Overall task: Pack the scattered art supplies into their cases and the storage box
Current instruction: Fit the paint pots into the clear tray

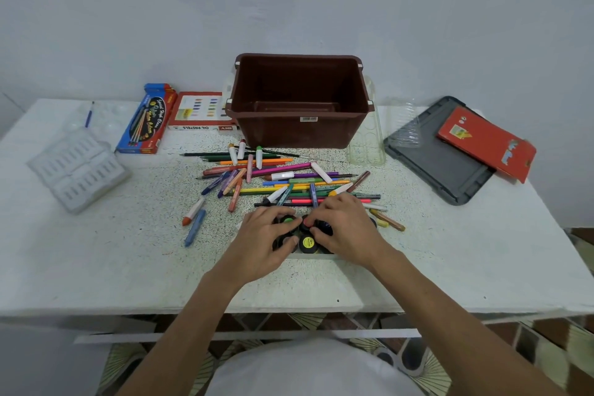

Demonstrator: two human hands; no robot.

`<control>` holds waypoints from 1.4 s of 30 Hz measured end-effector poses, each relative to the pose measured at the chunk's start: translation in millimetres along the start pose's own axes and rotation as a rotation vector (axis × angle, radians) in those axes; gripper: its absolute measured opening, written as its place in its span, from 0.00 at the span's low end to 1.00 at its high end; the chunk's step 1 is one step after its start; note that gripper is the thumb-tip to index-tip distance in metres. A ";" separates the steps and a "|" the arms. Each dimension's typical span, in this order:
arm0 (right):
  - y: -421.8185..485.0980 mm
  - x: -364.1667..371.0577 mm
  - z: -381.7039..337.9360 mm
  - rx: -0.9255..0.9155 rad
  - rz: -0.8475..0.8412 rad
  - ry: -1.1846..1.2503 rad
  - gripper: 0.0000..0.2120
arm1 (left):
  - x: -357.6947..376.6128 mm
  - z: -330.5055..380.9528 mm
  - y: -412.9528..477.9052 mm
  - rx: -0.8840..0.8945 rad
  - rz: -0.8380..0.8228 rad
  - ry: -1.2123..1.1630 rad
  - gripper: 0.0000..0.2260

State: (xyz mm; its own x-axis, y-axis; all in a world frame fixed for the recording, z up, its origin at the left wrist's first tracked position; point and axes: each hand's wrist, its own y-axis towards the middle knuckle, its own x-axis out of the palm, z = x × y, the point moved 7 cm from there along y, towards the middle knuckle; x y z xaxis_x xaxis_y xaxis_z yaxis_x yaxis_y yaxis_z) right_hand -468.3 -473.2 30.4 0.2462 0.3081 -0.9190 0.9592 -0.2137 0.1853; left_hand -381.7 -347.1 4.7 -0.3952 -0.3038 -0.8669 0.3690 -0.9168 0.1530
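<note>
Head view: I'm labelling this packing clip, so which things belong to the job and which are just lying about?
Job: paint pots gripped by left hand and right hand; pencil and crayon pile; brown storage box; blue pencil box; oil pastels box; red case; white moulded tray.
Lying about, role unclear: grey lid; clear plastic tray; blue brush.

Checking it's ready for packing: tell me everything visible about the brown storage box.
The brown storage box looks like plastic: rectangular, tapered walls, rolled rim with white clips, barcode sticker on the near wall. It stands upright, lid off, nothing visible inside, at the table's far middle. An oil pastels carton sits beside its left wall.
</note>
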 end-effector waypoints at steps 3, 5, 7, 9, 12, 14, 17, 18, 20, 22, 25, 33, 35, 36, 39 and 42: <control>-0.4 0.1 -2.9 0.002 0.015 -0.049 0.07 | 0.3 0.2 0.1 -0.008 -0.001 -0.023 0.23; -0.6 2.0 -2.3 0.021 0.024 0.015 0.06 | 0.6 0.0 0.1 -0.011 -0.001 -0.036 0.24; -1.7 4.3 0.8 0.056 0.029 0.147 0.05 | 0.9 -0.3 0.0 -0.011 -0.001 -0.045 0.24; -3.0 7.3 4.1 0.081 0.030 0.243 0.04 | 0.8 0.9 -0.3 -0.006 0.000 -0.058 0.25; -3.7 10.8 6.6 0.089 0.018 0.288 0.05 | 1.1 3.5 -0.2 0.002 0.007 -0.073 0.25; -3.7 11.1 7.1 0.094 0.010 0.285 0.05 | 1.8 2.9 0.8 -0.010 0.005 -0.075 0.25; -5.3 7.5 2.8 0.020 0.038 0.124 0.07 | 1.3 1.0 1.9 -0.020 0.011 -0.075 0.25; -6.0 5.9 0.3 -0.022 0.049 0.052 0.09 | 1.2 0.9 1.8 -0.018 0.011 -0.072 0.25; -7.6 2.0 -3.6 -0.086 0.065 -0.053 0.12 | 1.7 1.0 0.7 -0.008 0.005 -0.063 0.25; -9.0 -0.4 -5.3 -0.120 0.083 -0.110 0.12 | 1.3 0.1 -0.3 -0.002 0.011 -0.056 0.24; -9.9 0.7 -5.3 -0.160 0.083 -0.148 0.06 | 0.6 -1.6 -0.1 -0.013 0.014 -0.062 0.24; -13.0 -6.2 -10.1 -0.154 0.164 -0.107 0.10 | 2.2 -5.7 -1.2 -0.013 0.006 -0.057 0.23; -18.4 -7.2 -15.6 -0.173 0.183 -0.072 0.10 | 1.7 -6.2 -2.1 -0.015 0.014 -0.071 0.22; -21.2 -6.5 -17.7 -0.183 0.176 -0.066 0.10 | 1.4 -6.6 -2.4 -0.018 0.017 -0.079 0.22; -28.3 1.4 -18.6 -0.190 0.116 -0.074 0.12 | 1.2 -7.7 -3.0 -0.026 0.020 -0.090 0.22; -31.3 6.3 -15.9 -0.184 0.108 -0.072 0.13 | 1.3 -7.6 -2.2 -0.031 0.019 -0.095 0.22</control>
State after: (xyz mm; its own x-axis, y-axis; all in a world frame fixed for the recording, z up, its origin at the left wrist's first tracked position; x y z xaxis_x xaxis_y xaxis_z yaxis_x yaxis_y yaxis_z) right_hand -494.5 -449.9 24.3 0.3441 0.2240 -0.9118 0.9388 -0.0674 0.3378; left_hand -376.7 -343.5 -0.4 -0.4655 -0.3460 -0.8146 0.4028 -0.9024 0.1531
